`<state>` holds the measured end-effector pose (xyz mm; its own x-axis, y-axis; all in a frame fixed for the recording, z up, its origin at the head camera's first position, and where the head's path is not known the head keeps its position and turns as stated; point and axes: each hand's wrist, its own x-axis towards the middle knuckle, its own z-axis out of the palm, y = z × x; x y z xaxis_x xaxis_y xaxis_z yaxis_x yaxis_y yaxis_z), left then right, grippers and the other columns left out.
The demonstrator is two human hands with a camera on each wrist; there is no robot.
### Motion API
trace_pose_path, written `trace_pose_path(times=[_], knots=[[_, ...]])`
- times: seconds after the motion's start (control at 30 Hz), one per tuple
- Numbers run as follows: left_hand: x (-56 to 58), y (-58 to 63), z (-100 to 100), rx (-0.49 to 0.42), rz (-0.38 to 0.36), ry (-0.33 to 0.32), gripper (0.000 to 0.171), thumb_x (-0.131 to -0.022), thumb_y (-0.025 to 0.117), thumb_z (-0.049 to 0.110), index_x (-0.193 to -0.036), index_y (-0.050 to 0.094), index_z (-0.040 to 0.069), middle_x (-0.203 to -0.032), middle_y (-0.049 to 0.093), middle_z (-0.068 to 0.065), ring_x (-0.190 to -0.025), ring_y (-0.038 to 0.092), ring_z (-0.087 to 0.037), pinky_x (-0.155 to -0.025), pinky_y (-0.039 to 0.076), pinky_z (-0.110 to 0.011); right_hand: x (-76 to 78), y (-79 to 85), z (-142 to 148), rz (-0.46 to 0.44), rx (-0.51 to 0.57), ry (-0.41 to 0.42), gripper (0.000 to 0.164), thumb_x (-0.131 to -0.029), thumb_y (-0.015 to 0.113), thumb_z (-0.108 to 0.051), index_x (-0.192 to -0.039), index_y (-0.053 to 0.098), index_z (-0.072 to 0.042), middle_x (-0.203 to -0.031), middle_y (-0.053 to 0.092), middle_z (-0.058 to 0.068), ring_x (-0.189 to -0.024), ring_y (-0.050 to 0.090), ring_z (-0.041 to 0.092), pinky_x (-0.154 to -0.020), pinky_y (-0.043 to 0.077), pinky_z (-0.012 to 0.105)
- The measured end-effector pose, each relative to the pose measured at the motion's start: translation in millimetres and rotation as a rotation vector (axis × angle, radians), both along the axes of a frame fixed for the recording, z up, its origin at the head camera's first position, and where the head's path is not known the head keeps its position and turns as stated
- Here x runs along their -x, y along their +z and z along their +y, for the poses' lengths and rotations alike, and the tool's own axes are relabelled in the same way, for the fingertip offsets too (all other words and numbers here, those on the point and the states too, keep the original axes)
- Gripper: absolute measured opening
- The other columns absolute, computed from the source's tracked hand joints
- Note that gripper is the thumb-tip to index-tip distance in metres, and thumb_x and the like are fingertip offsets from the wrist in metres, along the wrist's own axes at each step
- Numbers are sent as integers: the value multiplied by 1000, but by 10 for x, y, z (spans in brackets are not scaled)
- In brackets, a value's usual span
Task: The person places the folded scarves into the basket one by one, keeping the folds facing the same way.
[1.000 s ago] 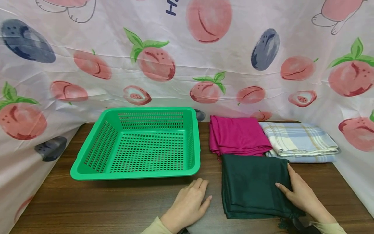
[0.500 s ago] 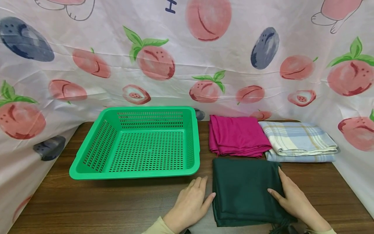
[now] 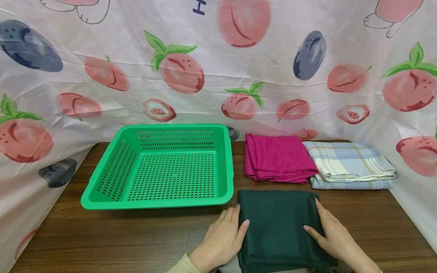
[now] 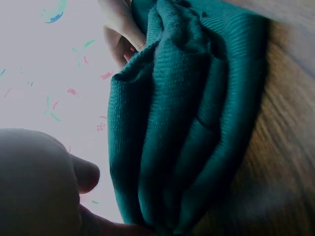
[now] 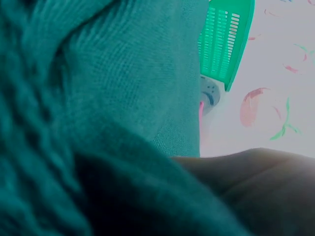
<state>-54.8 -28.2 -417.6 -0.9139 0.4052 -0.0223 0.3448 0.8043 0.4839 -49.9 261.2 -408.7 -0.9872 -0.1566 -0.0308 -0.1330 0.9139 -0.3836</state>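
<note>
Front cloth point(image 3: 276, 227) was dark green, rear cloth point(image 3: 280, 159) magenta, right cloth point(image 3: 351, 163) blue-and-cream plaid, basket point(image 3: 153, 205) bright green, tabletop point(image 3: 112, 239) brown wood-grain, backdrop point(image 3: 280, 60) white with fruit print.

Table: dark brown wood-grain tabletop point(image 3: 102, 242), bare across its near left part.
Left, toward the far side: green perforated plastic basket point(image 3: 157, 204) with a broad flared rim.
Far, right of the basket: magenta scarf point(image 3: 280, 159), folded into layers.
Far right: blue-and-white plaid cloth point(image 3: 351, 163), folded, just beside the magenta one.
Near right: dark green scarf point(image 3: 276, 227), folded roughly square, its layers stacked on the wood.
</note>
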Motion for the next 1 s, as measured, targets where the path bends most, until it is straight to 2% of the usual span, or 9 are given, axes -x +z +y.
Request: trace_pose_path(times=[0.2, 0.33, 0.43, 0.53, 0.7, 0.87, 1.0], knots=[[6, 4, 12, -65, -64, 30, 68, -97, 37, 46, -139, 31, -6, -136, 44, -19, -123, 44, -31, -95, 44, -45, 1, 15, -31, -41, 25, -8, 84, -84, 66, -32, -139, 22, 15, -132, 40, 38, -117, 44, 52, -87, 41, 61], [5, 35, 27, -167, -134, 46, 71, -94, 45, 41, -141, 25, -8, -140, 37, -24, -129, 37, -37, -101, 38, -50, 12, 37, 26, -135, 106, -35, 91, -86, 63, -39, -143, 12, 11, -137, 32, 39, -121, 36, 55, -89, 38, 63], [3, 59, 45, -241, -178, 64, 72, -93, 49, 37, -140, 23, -11, -141, 35, -26, -130, 35, -40, -103, 34, -53, 28, 66, 106, -207, 173, -54, 93, -87, 61, -40, -145, 6, 9, -137, 32, 38, -119, 40, 53, -88, 42, 59], [-6, 76, 52, -294, -206, 93, 73, -91, 52, 35, -139, 24, -12, -139, 36, -28, -129, 35, -41, -102, 33, -55, 52, 104, 199, -320, 242, -85, 92, -89, 58, -41, -145, 3, 8, -137, 33, 37, -117, 45, 48, -84, 48, 51], [-14, 91, 38, -352, -230, 152, 72, -88, 57, 34, -136, 30, -13, -121, 48, -22, -114, 45, -35, -92, 40, -51, 95, 155, 309, -484, 294, -142, 89, -91, 52, -47, -145, 7, 8, -139, 32, 35, -117, 48, 43, -81, 49, 46], [22, 96, 36, -433, -319, 192, 72, -86, 58, 34, -134, 33, -12, -108, 50, -13, -91, 49, -22, -73, 42, -38, 131, 159, 332, -535, 322, -176, 85, -90, 52, -47, -141, 19, 12, -133, 42, 32, -110, 53, 34, -80, 50, 41], [72, 83, 60, -538, -402, 231, 72, -85, 60, 30, -134, 32, -14, -106, 51, -15, -87, 51, -21, -68, 43, -34, 155, 155, 310, -591, 395, -194, 85, -90, 52, -46, -139, 18, 14, -127, 49, 29, -103, 57, 26, -79, 51, 39]])
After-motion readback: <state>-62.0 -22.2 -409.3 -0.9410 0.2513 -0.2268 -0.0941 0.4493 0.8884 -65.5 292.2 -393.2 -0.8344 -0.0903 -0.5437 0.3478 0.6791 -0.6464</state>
